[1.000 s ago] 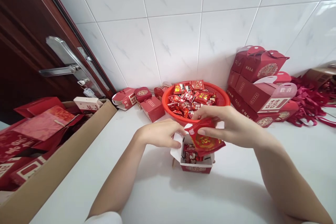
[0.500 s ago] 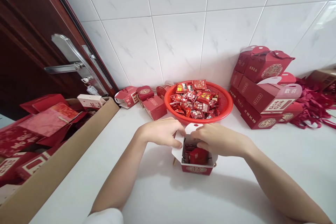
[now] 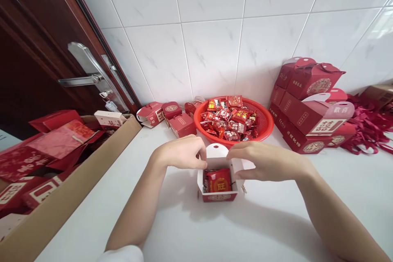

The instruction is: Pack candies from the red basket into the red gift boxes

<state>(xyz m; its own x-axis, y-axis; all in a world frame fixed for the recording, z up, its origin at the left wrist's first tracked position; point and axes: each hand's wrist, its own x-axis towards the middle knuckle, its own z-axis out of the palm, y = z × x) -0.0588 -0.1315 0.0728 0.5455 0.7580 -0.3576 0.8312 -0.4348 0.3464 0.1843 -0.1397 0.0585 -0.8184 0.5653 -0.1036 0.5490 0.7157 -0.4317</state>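
A small red candy box [image 3: 218,197] with a white inside stands open-topped on the white table, its back flap [image 3: 215,151] raised. In it lie red-wrapped sweets, topped by a red packet [image 3: 220,180] with a gold character. My left hand [image 3: 184,152] is at the box's left rear edge, thumb and fingers closed on the flap there. At the right side, my right hand [image 3: 270,160] has the right flap between its thumb and fingers. The fingertips of both hands are partly hidden.
Behind the box sits a red plastic basket [image 3: 266,125] of wrapped sweets. Stacked red boxes [image 3: 307,110] and red ribbons [image 3: 367,118] are at right. Several small boxes [image 3: 181,125] lie left of the basket. A cardboard carton [image 3: 76,178] of red packaging stands at far left, by a door [image 3: 37,20].
My right hand has come out of the box interior to its right flap, uncovering the packet with the gold character. The box has shifted slightly left, and my left hand with it.
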